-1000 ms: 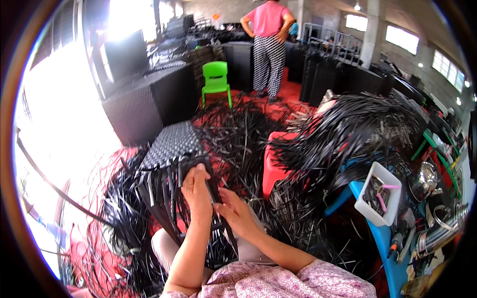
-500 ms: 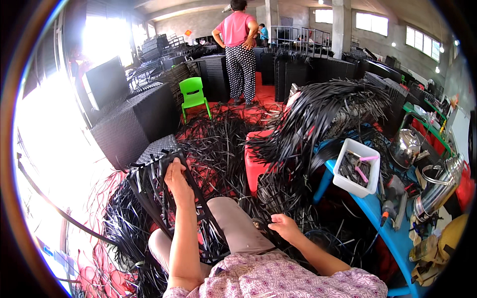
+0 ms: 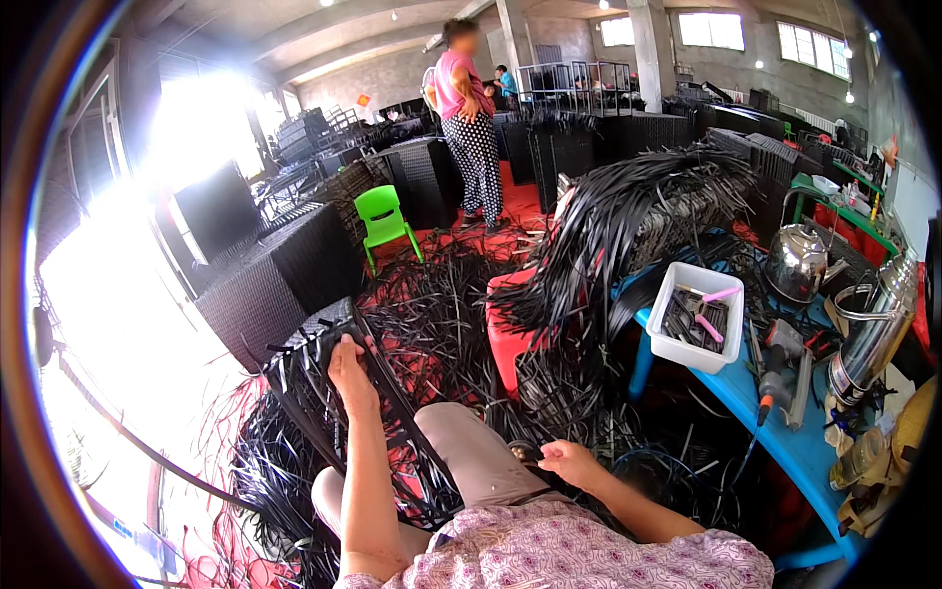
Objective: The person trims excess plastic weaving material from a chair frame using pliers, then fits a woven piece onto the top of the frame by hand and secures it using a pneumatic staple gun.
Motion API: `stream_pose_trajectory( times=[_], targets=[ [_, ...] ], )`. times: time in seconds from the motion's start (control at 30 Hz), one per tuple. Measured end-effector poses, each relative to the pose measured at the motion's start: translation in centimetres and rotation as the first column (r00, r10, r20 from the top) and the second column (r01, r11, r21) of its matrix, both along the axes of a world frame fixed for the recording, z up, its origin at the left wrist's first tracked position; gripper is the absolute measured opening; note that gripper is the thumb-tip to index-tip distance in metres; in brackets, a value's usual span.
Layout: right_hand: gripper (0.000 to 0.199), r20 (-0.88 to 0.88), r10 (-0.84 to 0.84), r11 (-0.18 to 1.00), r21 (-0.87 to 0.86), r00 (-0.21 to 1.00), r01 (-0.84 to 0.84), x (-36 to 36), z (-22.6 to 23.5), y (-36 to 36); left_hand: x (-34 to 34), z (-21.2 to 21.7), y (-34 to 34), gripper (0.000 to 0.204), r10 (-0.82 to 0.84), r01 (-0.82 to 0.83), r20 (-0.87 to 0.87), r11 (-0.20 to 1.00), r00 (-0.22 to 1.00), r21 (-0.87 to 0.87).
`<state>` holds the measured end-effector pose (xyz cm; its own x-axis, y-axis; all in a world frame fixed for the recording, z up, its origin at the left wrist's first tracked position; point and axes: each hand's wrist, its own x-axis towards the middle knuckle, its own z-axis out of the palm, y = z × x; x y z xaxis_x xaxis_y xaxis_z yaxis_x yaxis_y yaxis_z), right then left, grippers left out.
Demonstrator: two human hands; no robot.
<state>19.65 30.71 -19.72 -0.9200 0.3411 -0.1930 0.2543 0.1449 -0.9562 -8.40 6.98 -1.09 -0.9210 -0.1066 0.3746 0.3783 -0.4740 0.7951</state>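
A black frame [image 3: 395, 398], partly woven with flat black strips, slants across my left knee. Its woven end [image 3: 329, 319] points away from me, and loose strips hang from it. My left hand [image 3: 353, 381] is closed on the frame's right side near that end. Above my right thigh, my right hand [image 3: 573, 465] is closed with thumb and fingers pinched together. A small dark, roundish thing [image 3: 524, 451] shows at its fingertips; its kind is unclear, and whether it is in the pinch is hard to see.
Heaps of black strips [image 3: 442, 314] cover the red floor. A red stool [image 3: 508, 344] and a blue table [image 3: 721, 388] stand to the right; the table bears a white bin [image 3: 697, 353], a power tool [image 3: 780, 363] and a kettle [image 3: 797, 263]. Beyond are a green chair [image 3: 383, 216] and a standing person [image 3: 469, 128].
The view has shifted slightly. My right hand is now pinched beside the dark roundish thing. My left hand keeps its hold on the frame. The standing person has turned to the side.
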Motion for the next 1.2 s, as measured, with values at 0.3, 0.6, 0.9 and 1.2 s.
stream_pose_trajectory(
  times=[0.3,0.6,0.9,1.2],
  targets=[
    [0.044,-0.004,0.048,0.998,0.05,0.999,-0.047,0.4,-1.3,-0.9,-0.2,-0.7,-0.1,0.033,0.017,-0.017,-0.061,1.0,0.998,-0.004],
    [0.044,0.031,0.083,0.992,0.094,0.996,-0.086,0.7,-1.4,-1.3,0.0,-0.2,-0.4,0.032,-0.016,0.016,-0.012,1.0,1.0,-0.001],
    [0.044,0.064,0.104,0.984,0.139,0.993,-0.112,0.3,-1.6,-1.2,-0.1,-0.2,-0.3,0.034,-0.009,0.008,-0.035,0.999,0.999,-0.043],
    [0.044,0.085,0.158,0.964,0.203,0.984,-0.173,-1.5,-1.7,-1.2,-0.4,-0.5,-0.7,0.033,0.024,-0.025,-0.018,0.999,1.0,-0.044]
  ],
)
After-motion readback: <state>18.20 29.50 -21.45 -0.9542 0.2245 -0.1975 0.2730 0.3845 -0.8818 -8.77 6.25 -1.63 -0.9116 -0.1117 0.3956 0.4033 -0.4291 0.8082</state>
